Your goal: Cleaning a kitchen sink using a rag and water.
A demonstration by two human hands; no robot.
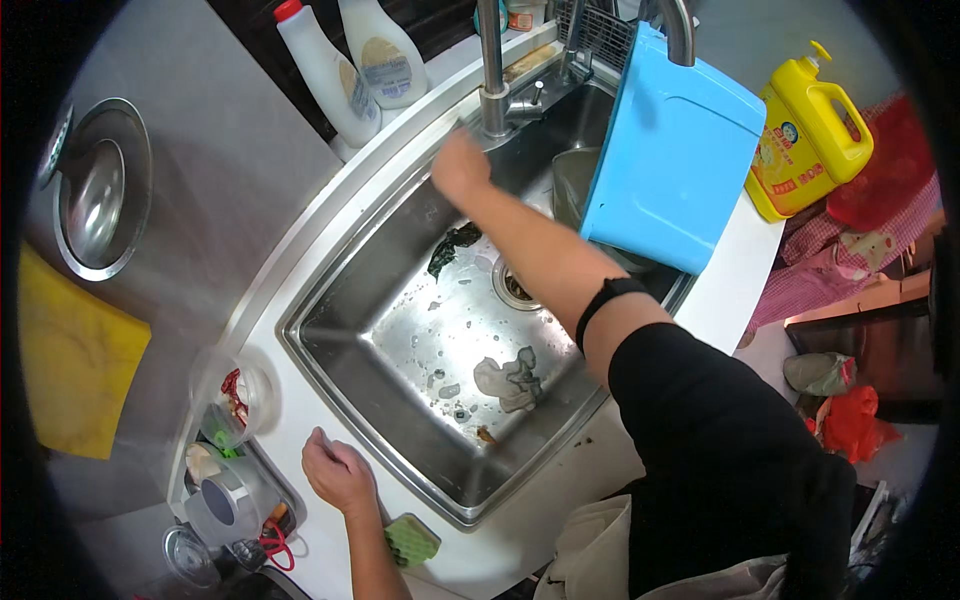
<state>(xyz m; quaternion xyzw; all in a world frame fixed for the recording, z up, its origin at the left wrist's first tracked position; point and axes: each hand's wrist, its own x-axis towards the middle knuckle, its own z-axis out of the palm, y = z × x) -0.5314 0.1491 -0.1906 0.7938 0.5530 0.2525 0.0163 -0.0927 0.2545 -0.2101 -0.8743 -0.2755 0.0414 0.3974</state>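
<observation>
My right hand point(461, 166) is over the far rim of the stainless steel sink point(442, 337), just left of the faucet base point(495, 112). It is blurred and its fingers are curled out of sight, so whether it holds anything is hidden. On the near left counter, my left hand point(339, 472) rests with fingers curled in and nothing visible in them. A green sponge point(412, 540) lies beside that wrist. Wet dark leafy scraps point(450, 250), a crumpled translucent scrap point(510, 380) and a small brown bit point(486, 435) lie in the basin near the drain point(517, 285).
A light blue plastic bin point(675, 150) leans over the sink's right side, above a container point(574, 180). Beyond it stands a yellow detergent jug point(810, 139). Two white bottles point(330, 75) line the back ledge. Clear plastic tubs point(238, 499) and red-handled scissors point(279, 547) crowd the left counter.
</observation>
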